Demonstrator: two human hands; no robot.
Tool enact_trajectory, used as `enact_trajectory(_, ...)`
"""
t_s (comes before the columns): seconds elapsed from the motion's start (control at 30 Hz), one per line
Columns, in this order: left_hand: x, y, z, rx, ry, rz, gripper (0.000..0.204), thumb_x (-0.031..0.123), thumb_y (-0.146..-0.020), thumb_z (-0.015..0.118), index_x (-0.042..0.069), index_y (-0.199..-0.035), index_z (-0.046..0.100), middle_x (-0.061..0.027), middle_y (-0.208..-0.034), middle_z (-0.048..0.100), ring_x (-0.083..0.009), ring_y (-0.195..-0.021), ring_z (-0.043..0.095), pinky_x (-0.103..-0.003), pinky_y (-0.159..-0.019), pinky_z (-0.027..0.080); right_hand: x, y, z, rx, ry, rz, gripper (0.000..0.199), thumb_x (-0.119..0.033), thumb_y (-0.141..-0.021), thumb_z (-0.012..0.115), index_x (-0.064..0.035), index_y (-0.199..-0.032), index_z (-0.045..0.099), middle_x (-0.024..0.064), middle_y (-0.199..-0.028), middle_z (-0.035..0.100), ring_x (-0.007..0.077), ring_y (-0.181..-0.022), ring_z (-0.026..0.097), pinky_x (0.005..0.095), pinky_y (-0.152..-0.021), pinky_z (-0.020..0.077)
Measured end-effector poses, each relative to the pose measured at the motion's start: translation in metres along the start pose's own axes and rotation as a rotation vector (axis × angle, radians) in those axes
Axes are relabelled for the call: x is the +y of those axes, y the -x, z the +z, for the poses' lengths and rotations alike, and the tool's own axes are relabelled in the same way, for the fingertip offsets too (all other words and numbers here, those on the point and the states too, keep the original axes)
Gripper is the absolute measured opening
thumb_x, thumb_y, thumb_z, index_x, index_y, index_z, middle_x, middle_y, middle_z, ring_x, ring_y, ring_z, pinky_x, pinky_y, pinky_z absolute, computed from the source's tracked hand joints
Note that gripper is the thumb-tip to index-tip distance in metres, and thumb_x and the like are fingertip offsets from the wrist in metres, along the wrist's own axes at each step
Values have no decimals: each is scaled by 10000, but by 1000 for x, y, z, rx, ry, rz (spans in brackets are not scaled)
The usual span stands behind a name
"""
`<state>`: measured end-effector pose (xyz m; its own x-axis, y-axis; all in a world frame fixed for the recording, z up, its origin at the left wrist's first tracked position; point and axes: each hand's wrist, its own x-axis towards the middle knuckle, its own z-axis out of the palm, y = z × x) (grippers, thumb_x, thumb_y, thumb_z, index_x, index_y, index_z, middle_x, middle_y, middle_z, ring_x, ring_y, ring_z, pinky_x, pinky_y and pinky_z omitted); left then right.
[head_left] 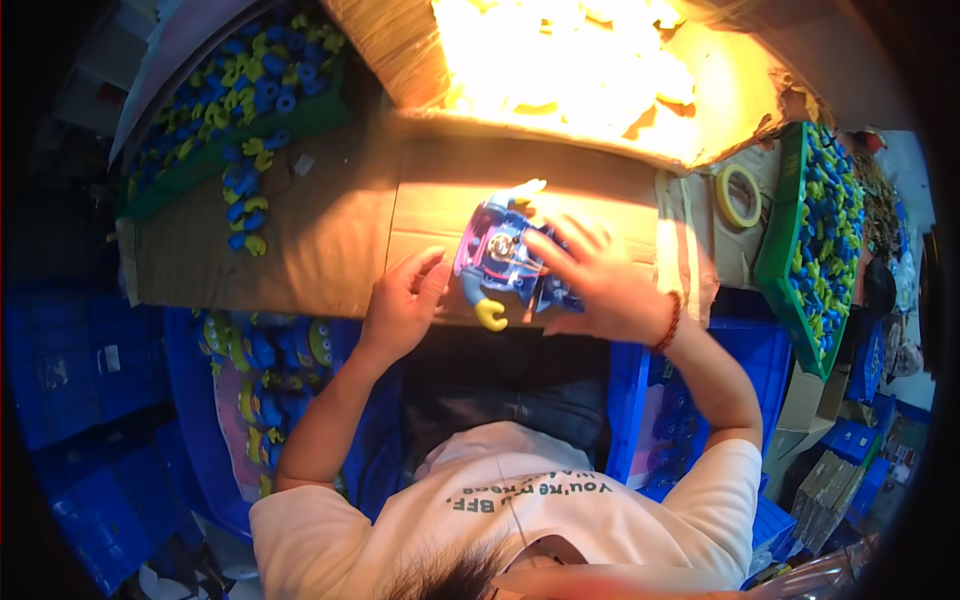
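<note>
An opened toy figure body [500, 245] lies on the cardboard-covered bench in front of me, blue and purple, with its inner parts showing. It has blue arms with yellow hands; one yellow hand [491, 315] points toward me. My right hand [600, 285] grips the body from its right side, the fingers stretched over it and the thumb on the near side. Just left of the toy, my left hand [400, 305] is raised with thumb and fingertips pinched together. Whatever may be between them is too small to make out.
Green trays of blue and yellow toy arms stand at left [190, 165] and right [785, 255], with loose arms [245, 205] beside the left one. A brightly lit cardboard box [405, 50] is at the back. A tape roll [738, 196] lies right. Blue crates [190, 370] with toy figures flank my lap.
</note>
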<state>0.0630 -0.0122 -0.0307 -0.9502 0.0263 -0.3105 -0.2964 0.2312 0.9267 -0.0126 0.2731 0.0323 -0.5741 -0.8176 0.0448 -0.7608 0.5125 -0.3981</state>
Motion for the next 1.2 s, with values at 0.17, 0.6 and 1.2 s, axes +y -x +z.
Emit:
enact_trajectory(0.17,10,-22,19,-3,-166,204,366,250,-1036,586,-13,-1284,637,-114,-1052,649,-148,-829,649,-272,-690,533,16,12,0,-39,138,47,901,-234,-693,850,-97,-1483,439,169,-1487,450,367,-1375,422,528,-1129,332)
enact_trajectory(0.6,-8,-69,9,365,-304,545,224,87,-925,670,27,-1140,682,-126,-962,698,-258,-821,689,-357,-739,558,206,-159,-64,607,524,276,346,-285,-955,610,-86,-1236,638,177,-952,706,333,-792,664,426,-680,530)
enact_trajectory(1.2,-6,-69,5,255,-257,460,187,50,-930,628,30,-1106,689,-123,-974,711,-256,-854,703,-338,-753,560,247,-148,-77,1070,-274,518,255,-209,-904,608,-8,-773,695,127,-803,723,245,-768,695,375,-619,517)
